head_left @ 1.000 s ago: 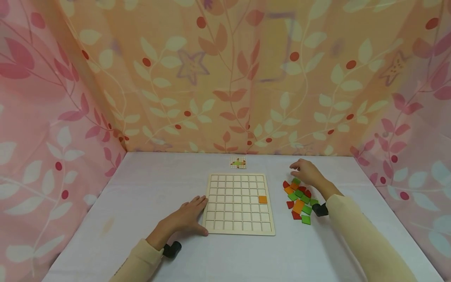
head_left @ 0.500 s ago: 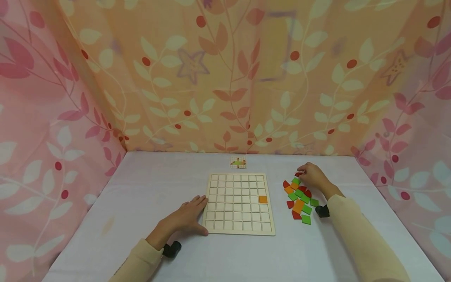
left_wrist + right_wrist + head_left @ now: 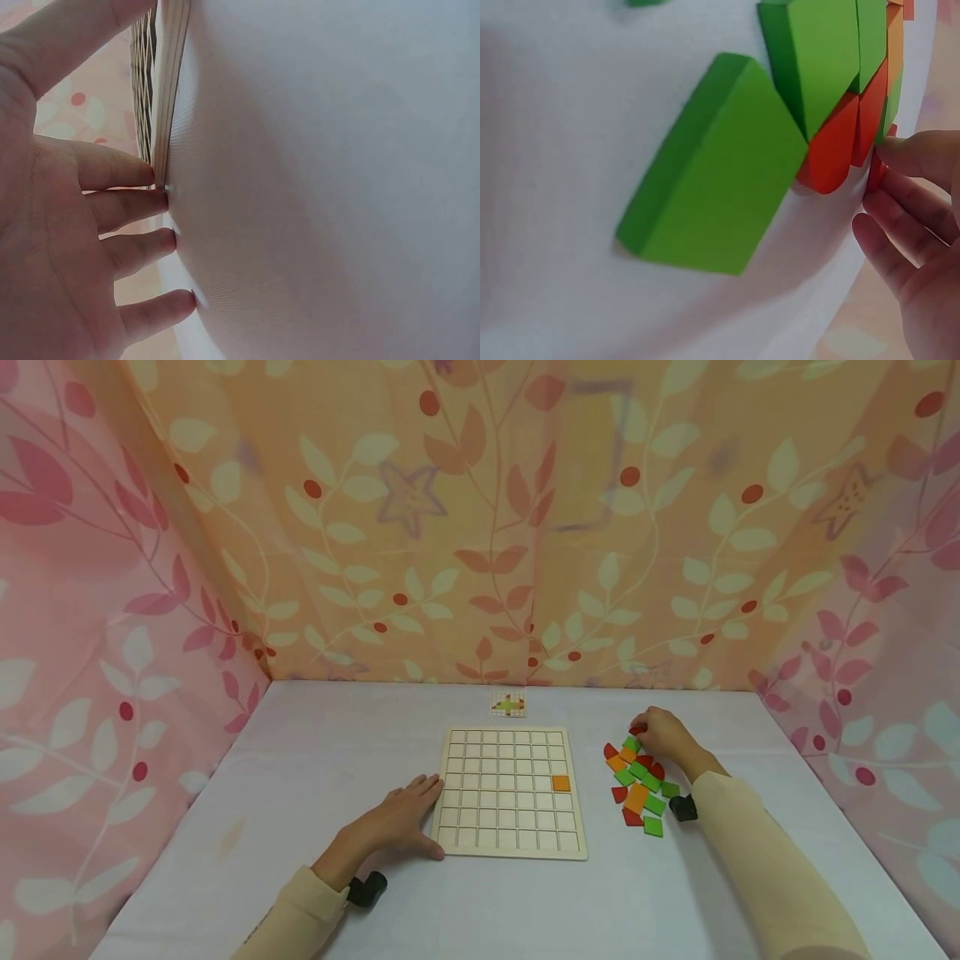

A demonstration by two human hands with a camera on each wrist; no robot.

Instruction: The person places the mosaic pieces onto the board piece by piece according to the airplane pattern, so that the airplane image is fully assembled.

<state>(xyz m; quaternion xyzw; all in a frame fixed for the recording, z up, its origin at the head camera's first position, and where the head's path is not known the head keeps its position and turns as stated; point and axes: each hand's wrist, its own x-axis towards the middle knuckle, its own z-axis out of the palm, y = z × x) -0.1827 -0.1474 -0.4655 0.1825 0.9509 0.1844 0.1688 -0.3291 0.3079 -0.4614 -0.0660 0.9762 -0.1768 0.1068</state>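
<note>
My left hand (image 3: 401, 818) lies with straight, spread fingers along the left edge of a wooden grid board (image 3: 516, 855). In the left wrist view its fingertips meet the white tabletop beside the board's edge (image 3: 169, 97). One orange square tile (image 3: 561, 783) sits in a cell near the board's right edge. My right hand (image 3: 670, 739) pinches a red tile (image 3: 876, 171) between thumb and fingers at the far end of the loose pile; the fingers partly hide that tile. Close to the right wrist camera lies a green tile (image 3: 712, 172).
Several green, red and orange tiles (image 3: 637, 797) lie loosely to the right of the board. Behind the board is a small pattern card (image 3: 508, 703) with a coloured grid. Patterned cloth (image 3: 480, 527) hangs behind and at both sides of the white tabletop (image 3: 337, 735).
My right hand has come down slightly at the pile's far end, and its fingers have closed on a red tile. The left hand has stayed at the board's edge.
</note>
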